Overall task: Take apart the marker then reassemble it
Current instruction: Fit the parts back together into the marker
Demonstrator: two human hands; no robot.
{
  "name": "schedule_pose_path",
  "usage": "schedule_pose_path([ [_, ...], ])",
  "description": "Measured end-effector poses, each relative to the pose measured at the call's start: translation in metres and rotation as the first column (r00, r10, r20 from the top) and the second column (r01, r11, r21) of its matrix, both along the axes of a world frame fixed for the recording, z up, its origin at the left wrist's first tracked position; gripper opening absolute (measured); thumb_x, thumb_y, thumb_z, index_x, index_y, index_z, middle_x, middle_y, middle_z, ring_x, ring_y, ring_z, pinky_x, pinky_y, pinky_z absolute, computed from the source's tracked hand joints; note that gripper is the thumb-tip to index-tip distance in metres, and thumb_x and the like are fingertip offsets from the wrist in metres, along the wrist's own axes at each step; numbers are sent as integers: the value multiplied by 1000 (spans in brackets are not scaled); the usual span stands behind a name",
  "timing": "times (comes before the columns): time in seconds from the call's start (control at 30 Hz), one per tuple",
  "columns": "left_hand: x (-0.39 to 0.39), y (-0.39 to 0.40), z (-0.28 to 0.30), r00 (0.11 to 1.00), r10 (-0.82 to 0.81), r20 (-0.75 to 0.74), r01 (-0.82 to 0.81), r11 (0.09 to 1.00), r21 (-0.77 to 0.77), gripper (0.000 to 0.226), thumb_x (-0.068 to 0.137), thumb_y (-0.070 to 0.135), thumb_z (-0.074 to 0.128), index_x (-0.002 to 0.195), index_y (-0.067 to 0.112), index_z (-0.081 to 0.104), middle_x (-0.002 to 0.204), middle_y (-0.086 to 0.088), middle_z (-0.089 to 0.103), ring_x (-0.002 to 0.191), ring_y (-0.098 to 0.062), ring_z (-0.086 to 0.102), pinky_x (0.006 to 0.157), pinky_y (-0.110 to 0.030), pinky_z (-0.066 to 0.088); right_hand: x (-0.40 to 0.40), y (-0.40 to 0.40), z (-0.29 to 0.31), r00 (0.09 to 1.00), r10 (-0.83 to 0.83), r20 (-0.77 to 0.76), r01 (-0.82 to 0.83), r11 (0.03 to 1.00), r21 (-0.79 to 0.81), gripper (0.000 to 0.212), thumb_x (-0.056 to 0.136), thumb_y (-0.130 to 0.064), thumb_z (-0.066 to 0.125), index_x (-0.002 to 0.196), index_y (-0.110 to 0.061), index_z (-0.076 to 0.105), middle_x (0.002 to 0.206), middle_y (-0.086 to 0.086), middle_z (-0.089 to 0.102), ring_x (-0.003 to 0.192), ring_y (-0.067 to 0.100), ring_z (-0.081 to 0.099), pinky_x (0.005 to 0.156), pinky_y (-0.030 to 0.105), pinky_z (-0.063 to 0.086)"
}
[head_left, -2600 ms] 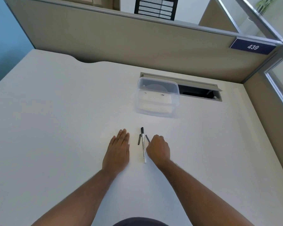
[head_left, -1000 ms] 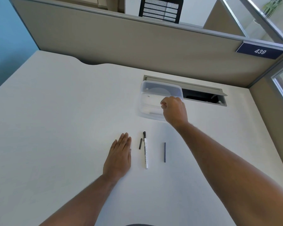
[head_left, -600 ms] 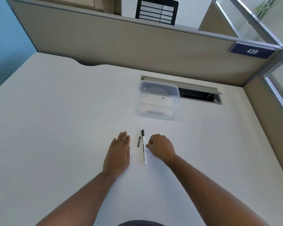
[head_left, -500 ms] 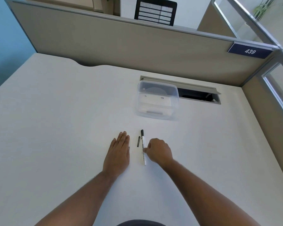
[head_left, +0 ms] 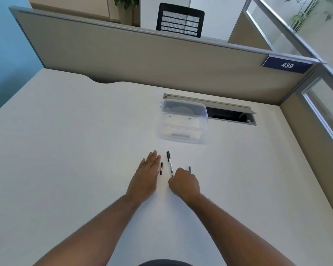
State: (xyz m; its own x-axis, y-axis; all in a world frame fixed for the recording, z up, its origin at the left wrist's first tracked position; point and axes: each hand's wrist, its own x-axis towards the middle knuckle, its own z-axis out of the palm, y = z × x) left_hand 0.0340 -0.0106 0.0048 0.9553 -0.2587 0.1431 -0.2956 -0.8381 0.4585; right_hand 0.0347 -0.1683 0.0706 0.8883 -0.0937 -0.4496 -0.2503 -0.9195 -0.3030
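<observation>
White counter (head_left: 65, 150) fills the cubicle. On it lies the marker (head_left: 170, 164), white barrel, black cap pointing away, long axis near-to-far. Left hand (head_left: 145, 179) rests flat, fingers spread out. Right hand (head_left: 184, 184) curls over the marker's near end; grip unclear.

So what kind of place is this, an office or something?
Most likely an open-plan office cubicle: a white desk walled by a beige partition bearing a number plate, 439, with a mesh office chair beyond.
</observation>
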Motion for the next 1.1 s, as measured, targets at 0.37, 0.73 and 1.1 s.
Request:
schedule_pose_path([
  [0.37, 22, -12, 27, 910, -226, 346, 197, 973, 118, 64, 88, -9, 67, 148, 5, 50, 161, -16, 43, 151, -35, 39, 121, -51, 29, 11, -22, 26, 900, 224, 373, -177, 972, -157, 15, 105, -24, 48, 92, -18, 42, 91, 4, 67, 71, 27, 54, 64, 37, 36],
  [0.73, 18, -17, 38, 892, -199, 407, 191, 980, 60, 45, 84, -10, 77, 127, -3, 69, 132, -18, 71, 127, -35, 66, 105, -53, 53, 13, -30, 28, 787, 363, 499, -289, 931, -221, 8, 104, -16, 50, 104, -16, 58, 102, 1, 59, 93, 25, 54, 79, 37, 43],
  [1.1, 7, -29, 50, 994, 13, 106, -3, 995, -95, 20, 93, 10, 73, 112, 12, 75, 79, -5, 74, 64, -32, 69, 51, -34, 50, 31, -47, 32, 887, -137, 442, -49, 922, 384, 20, 102, -24, 50, 90, -20, 66, 94, -6, 64, 87, 12, 59, 76, 26, 45],
])
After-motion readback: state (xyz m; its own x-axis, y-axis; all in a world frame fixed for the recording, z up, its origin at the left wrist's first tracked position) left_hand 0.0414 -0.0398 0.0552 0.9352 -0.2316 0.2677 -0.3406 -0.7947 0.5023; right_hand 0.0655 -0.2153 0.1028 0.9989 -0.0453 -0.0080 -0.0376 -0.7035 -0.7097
